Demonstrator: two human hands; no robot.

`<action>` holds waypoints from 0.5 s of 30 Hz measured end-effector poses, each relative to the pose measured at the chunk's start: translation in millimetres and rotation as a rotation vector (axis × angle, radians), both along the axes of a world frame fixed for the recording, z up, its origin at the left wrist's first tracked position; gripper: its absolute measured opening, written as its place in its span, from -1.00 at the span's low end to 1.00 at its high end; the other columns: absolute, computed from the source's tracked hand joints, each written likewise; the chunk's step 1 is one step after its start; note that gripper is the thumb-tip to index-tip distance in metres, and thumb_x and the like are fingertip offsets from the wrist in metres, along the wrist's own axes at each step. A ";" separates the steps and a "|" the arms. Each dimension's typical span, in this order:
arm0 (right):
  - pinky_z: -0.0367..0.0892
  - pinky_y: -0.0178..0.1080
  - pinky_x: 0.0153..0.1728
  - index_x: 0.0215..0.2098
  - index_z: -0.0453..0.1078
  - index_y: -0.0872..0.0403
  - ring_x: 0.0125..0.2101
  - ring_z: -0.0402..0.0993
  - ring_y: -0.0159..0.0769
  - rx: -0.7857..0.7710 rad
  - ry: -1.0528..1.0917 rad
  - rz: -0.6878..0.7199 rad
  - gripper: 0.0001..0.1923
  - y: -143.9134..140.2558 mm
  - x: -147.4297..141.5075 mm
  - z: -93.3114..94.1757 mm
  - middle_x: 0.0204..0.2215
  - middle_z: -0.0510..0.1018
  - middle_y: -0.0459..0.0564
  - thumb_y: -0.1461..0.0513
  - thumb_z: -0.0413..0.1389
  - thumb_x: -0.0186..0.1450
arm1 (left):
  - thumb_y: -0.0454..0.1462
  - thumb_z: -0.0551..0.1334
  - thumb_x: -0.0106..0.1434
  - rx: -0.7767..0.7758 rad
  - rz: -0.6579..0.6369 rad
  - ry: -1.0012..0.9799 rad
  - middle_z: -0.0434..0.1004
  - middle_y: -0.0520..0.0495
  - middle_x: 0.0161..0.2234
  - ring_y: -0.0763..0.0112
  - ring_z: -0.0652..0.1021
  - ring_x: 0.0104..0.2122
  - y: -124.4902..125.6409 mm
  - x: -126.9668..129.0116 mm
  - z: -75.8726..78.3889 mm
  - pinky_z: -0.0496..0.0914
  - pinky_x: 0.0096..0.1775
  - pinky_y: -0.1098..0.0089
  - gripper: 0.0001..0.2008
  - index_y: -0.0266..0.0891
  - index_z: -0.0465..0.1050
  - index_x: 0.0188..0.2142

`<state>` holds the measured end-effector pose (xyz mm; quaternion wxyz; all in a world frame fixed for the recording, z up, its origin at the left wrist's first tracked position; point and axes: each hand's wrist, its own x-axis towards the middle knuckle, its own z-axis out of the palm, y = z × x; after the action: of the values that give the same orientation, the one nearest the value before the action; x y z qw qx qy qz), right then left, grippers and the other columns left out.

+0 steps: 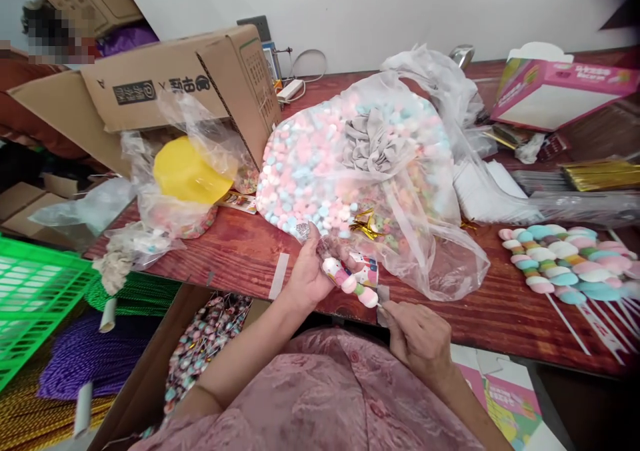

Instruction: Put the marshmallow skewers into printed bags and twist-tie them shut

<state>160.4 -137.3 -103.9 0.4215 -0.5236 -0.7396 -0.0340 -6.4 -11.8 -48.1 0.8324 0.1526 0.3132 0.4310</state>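
Observation:
My left hand (307, 271) holds a skewer of pastel marshmallows (350, 283) inside a small clear printed bag (367, 269), at the near edge of the red wooden table (250, 251). My right hand (417, 334) pinches the stick end just below the lowest marshmallow. Right behind my hands lies a big clear plastic bag (350, 164) full of pink, blue and white marshmallows. Gold twist ties (365, 225) lie by it. Several finished marshmallow skewers (565, 264) lie in a row at the right.
A cardboard box (200, 84) lies on its side at the left, with a yellow lid in plastic (190, 171) before it. A pink box (560, 87) is at far right. A green crate (35, 291), cord spools and a box of packed skewers (205, 344) sit below left.

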 end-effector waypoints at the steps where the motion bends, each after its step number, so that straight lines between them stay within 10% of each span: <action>1: 0.32 -0.30 -0.43 -0.31 0.48 0.10 -0.52 0.50 -0.34 -0.019 0.047 -0.008 -0.89 -1.2 -2.0 -0.4 -0.48 0.60 -0.01 0.38 0.13 0.28 | 0.23 0.22 0.15 0.017 0.021 -0.003 0.37 0.05 -0.63 0.44 0.44 -0.60 -1.0 1.4 -3.6 0.45 -0.34 0.29 -0.42 -0.24 0.25 -0.58; 9: 0.00 -0.35 -0.65 -0.55 0.27 0.06 -0.68 0.04 -0.47 -0.780 0.928 0.135 -0.55 9.7 -17.0 10.0 -0.73 0.16 -0.20 -0.07 0.04 0.32 | 0.07 0.43 0.00 0.310 -0.009 0.000 0.24 0.17 -0.61 0.54 0.37 -0.60 -10.5 3.3 -15.5 0.42 -0.29 0.33 -0.44 -0.21 0.13 -0.56; 15: -0.06 -0.36 -0.66 -0.53 0.22 0.05 -0.70 -0.04 -0.49 -0.945 0.918 0.318 -0.55 15.1 -18.6 11.0 -0.74 0.14 -0.23 -0.08 -0.02 0.35 | 0.19 0.42 -0.11 0.320 -0.055 0.049 0.17 0.20 -0.65 0.55 0.33 -0.66 -8.8 4.3 -15.4 0.42 -0.35 0.33 -0.34 -0.18 0.04 -0.55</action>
<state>141.8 -122.2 -92.9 0.4185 -0.4978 -0.4892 0.5812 -2.0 -20.6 -63.5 0.8011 0.3021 0.2563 0.4487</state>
